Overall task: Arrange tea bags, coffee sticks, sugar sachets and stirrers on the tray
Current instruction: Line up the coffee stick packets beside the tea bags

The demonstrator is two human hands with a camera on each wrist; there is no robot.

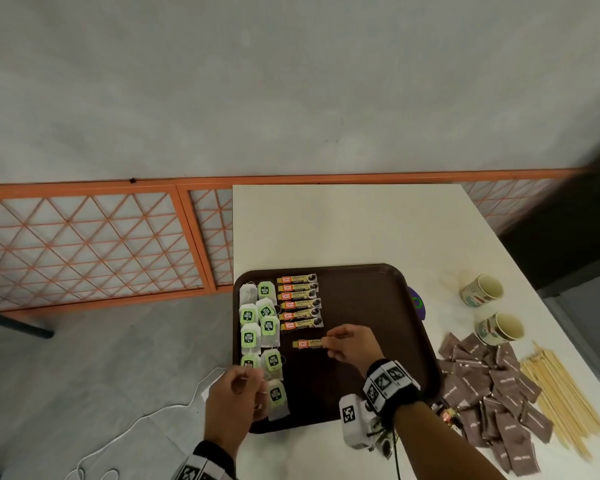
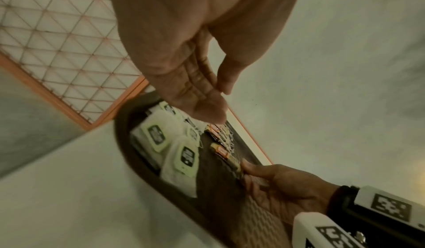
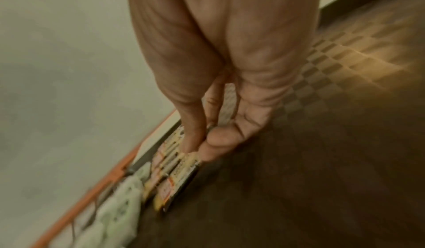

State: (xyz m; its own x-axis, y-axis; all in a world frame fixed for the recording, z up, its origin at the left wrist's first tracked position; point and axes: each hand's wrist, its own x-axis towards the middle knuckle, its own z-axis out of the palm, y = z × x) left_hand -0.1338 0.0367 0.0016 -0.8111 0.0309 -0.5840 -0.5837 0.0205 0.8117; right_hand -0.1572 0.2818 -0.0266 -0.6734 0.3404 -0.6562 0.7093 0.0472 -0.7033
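- The left hand point(image 1: 234, 398) hovers over the near left corner of the dark brown tray point(image 1: 371, 306); its fingers are loosely curled above the nearest tea bag point(image 1: 277, 398), and the wrist view shows the thumb and fingers apart, gripping nothing.
- The right hand point(image 1: 352, 344) reaches in over the middle of the tray and pinches the end of one coffee stick point(image 1: 307, 343) between thumb and fingertips; the stick lies crosswise just above or on the tray floor, which of the two I cannot tell.
- The tea bags point(image 1: 258, 327), white with green tags, run in two loose columns down the tray's left side.
- Just past the pinched stick, six more coffee sticks point(image 1: 299, 301) lie in a neat stack of rows beside the tea bags.
- On the white worktop point(image 1: 343, 223), right of the tray, a heap of brown sugar sachets point(image 1: 492, 393) lies next to a bundle of wooden stirrers point(image 1: 558, 396).
- Farther back on the right stand two patterned cups point(image 1: 484, 291).
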